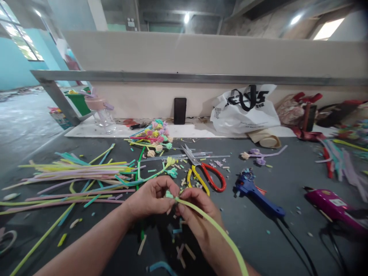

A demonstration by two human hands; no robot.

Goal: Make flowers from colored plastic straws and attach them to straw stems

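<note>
Turquoise wall (pixel 13 73) and window (pixel 21 37) at left, grey floor (pixel 25 115), bright ceiling lights (pixel 186 18).

Strips (pixel 77 168) left on the table (pixel 241 237), scissors (pixel 196 164) mid-table, corded tool (pixel 260 196) right, phone (pixel 179 111) behind scissors.

Lettering, 2 o'clock from view centre: white bag (pixel 244 122), large black capitals (pixel 261 96), creased and crossed by a black handle (pixel 249 101); the word appears to end in "ES" (tentative reading), remainder illegible. Smaller print (pixel 219 115) at the bag's 9 o'clock: too fine to read. At 4 o'clock: magenta glue gun (pixel 324 201), pale label (pixel 338 202), marks blurred, no characters resolved.
</note>
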